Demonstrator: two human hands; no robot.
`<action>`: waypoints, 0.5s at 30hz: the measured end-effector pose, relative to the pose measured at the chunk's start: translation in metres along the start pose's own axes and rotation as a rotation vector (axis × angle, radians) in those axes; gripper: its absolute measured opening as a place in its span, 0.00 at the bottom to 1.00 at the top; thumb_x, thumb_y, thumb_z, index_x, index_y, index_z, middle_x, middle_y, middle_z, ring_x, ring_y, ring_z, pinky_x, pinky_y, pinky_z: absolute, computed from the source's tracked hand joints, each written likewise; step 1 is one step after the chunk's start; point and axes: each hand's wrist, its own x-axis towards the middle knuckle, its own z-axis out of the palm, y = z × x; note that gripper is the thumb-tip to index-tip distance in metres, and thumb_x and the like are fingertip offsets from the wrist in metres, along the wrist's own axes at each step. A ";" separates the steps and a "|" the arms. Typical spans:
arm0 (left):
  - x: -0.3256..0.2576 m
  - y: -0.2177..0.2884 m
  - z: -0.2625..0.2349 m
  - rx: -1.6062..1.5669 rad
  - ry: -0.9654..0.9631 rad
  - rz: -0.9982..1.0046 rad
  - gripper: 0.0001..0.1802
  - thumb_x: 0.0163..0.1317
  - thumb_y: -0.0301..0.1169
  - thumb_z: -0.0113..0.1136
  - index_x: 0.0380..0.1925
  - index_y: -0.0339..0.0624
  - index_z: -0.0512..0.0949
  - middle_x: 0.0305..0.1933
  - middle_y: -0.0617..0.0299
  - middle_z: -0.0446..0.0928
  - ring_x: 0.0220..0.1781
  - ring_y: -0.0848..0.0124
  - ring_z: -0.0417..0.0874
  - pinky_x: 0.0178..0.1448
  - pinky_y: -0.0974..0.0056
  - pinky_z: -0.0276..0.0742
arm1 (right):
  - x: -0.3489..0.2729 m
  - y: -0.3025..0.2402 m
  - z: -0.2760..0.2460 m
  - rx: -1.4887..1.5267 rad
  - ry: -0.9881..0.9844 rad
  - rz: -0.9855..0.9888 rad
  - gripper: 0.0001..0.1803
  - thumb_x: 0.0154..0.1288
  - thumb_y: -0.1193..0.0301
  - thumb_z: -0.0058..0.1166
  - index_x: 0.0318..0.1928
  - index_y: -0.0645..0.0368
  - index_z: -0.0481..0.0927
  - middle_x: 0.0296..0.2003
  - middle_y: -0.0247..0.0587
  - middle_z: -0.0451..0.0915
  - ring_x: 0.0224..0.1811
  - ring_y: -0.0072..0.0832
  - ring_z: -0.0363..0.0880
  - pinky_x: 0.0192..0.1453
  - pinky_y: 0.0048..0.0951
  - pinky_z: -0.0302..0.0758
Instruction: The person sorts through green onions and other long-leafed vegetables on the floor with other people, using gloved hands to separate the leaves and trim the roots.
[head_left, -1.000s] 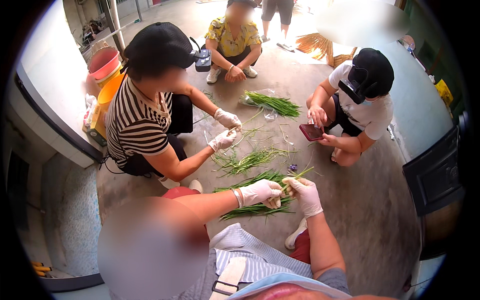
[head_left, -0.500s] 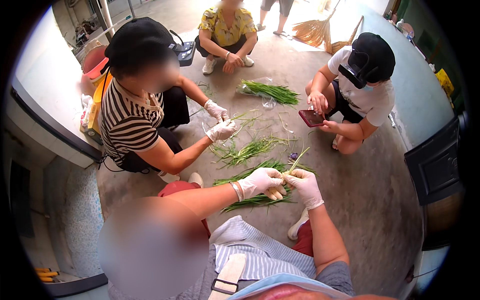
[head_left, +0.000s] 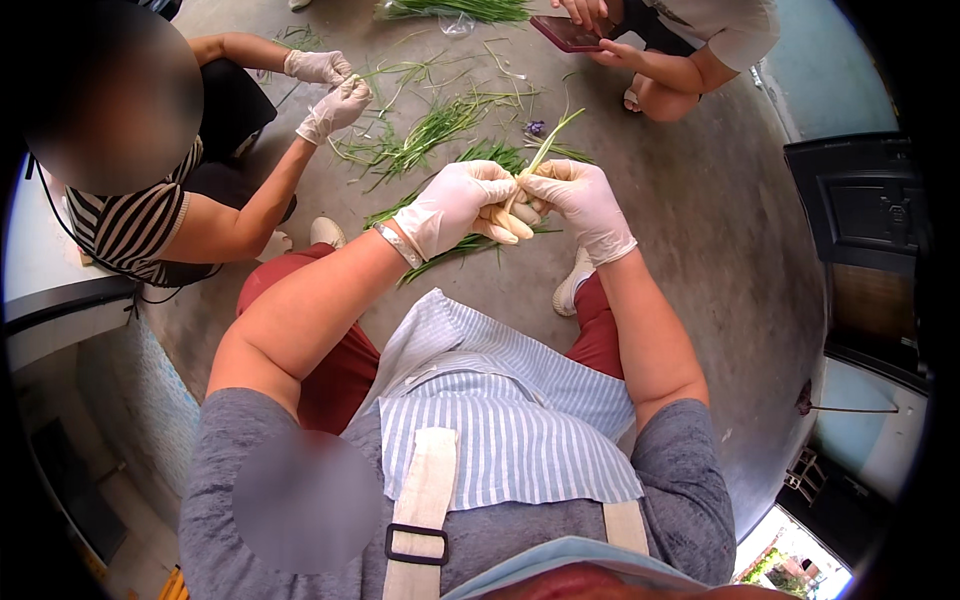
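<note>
In front of my body, my left hand (head_left: 462, 208) and my right hand (head_left: 584, 205), both in thin white gloves, meet fingertip to fingertip. A pale green chive stalk (head_left: 549, 143) is pinched between them, its tip slanting up to the right. Both hands are closed, and my fingers hide the stalk's lower part. Below and behind them on the concrete floor lies a bundle of dark green chives (head_left: 440, 262). A looser heap of chives (head_left: 430, 135) is scattered farther off, with a small purple item (head_left: 536, 128) at its right.
At left, a co-worker's gloved hands (head_left: 338, 95) pinch thin stalks. Another person at far right holds a phone (head_left: 567, 33). Bagged chives (head_left: 480, 10) lie at the far edge. A black panel (head_left: 855, 200) stands on the right. My shoe (head_left: 574, 283) is near the bundle.
The view has tilted downward, so the floor and people sit higher in the picture and more of my apron shows. Both my hands remain together on the stalk.
</note>
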 end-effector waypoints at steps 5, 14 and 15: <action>0.001 0.003 0.002 0.016 0.002 -0.015 0.12 0.72 0.31 0.51 0.44 0.31 0.73 0.39 0.48 0.82 0.33 0.62 0.87 0.33 0.67 0.84 | 0.001 -0.004 -0.003 -0.058 -0.008 0.000 0.10 0.63 0.67 0.64 0.36 0.63 0.85 0.26 0.29 0.81 0.25 0.12 0.74 0.30 0.16 0.69; -0.005 0.003 -0.006 0.102 -0.017 0.002 0.10 0.69 0.31 0.56 0.41 0.32 0.76 0.35 0.53 0.82 0.29 0.67 0.86 0.29 0.71 0.80 | -0.005 -0.011 0.002 -0.034 -0.073 0.023 0.10 0.64 0.67 0.62 0.36 0.63 0.84 0.26 0.29 0.81 0.26 0.13 0.74 0.31 0.16 0.70; -0.005 0.002 -0.004 0.043 -0.011 0.014 0.10 0.69 0.30 0.55 0.40 0.32 0.75 0.35 0.52 0.82 0.29 0.66 0.86 0.30 0.71 0.80 | -0.005 -0.011 0.002 -0.025 -0.067 0.016 0.10 0.64 0.67 0.62 0.36 0.63 0.84 0.26 0.30 0.81 0.26 0.13 0.74 0.31 0.16 0.70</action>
